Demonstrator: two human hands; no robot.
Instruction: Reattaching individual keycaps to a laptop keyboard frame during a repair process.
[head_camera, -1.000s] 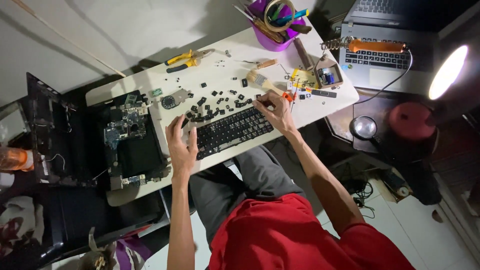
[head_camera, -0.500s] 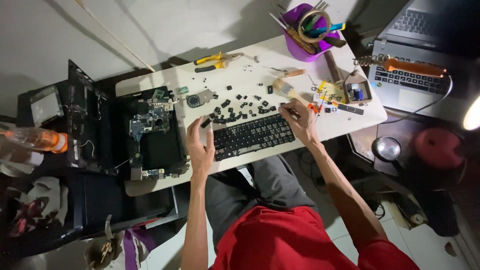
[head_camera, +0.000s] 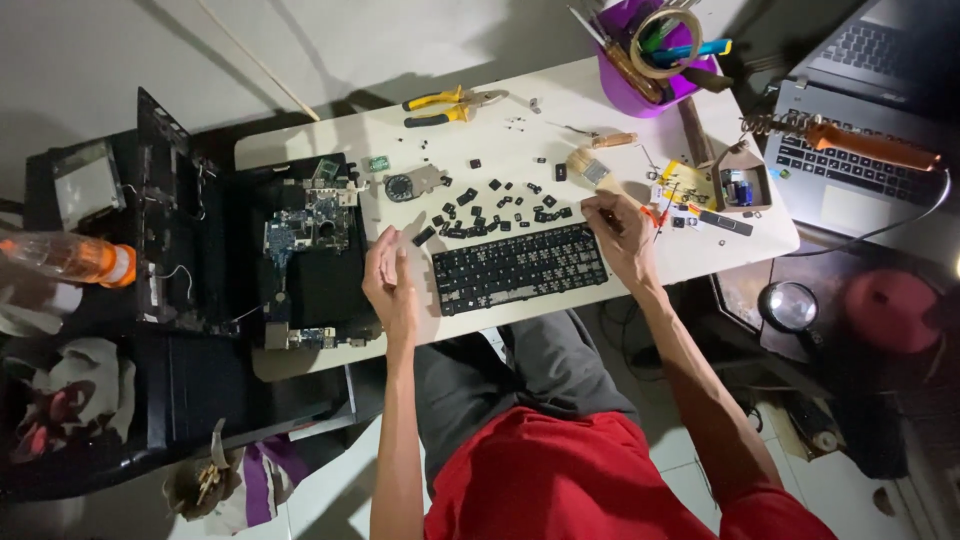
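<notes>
Head view looks straight down on your white tabletop (head_camera: 520, 110), where a black laptop keyboard (head_camera: 520, 268) lies flat near the front edge, between your two hands. Your left hand (head_camera: 392, 280) rests at the keyboard's left end, fingers loosely curled and its grip open, with one loose black keycap (head_camera: 424, 236) lying just beside the fingertips. Your right hand (head_camera: 620, 232) sits at the keyboard's upper right corner with the grip pinched closed; what it pinches is too small to tell. More loose keycaps (head_camera: 500, 208) lie scattered just above the keyboard. A small brush (head_camera: 590, 168) lies near your right hand, and yellow-handled pliers (head_camera: 445, 104) lie well apart at the back of the tabletop. A purple tool cup (head_camera: 645, 60) stands at the back right corner. To your left, an opened laptop chassis (head_camera: 310, 250) shows its blue circuit board, and an orange bottle (head_camera: 70, 258) lies further left.
</notes>
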